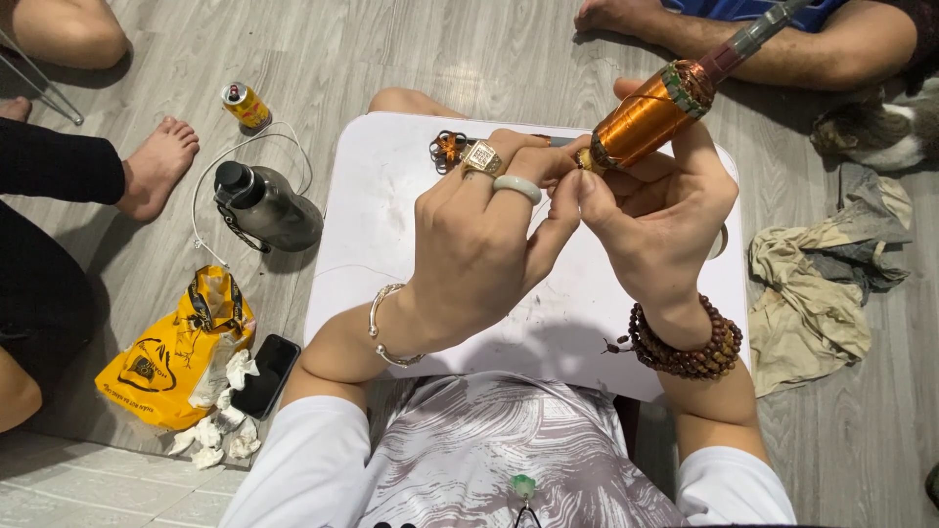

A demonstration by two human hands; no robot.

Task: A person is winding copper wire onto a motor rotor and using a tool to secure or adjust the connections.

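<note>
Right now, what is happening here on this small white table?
A person seated on the floor holds a spool of copper-coloured wire in the right hand, above a small white table. The left hand, wearing rings, pinches at the spool's near end, where thin wire seems to come off. A small wire piece lies on the table. On the floor to the left are a dark bottle, a can, a yellow bag and a phone. Other people's bare feet are nearby.

spool (650, 115) tip cut off, thread end hidden
</note>
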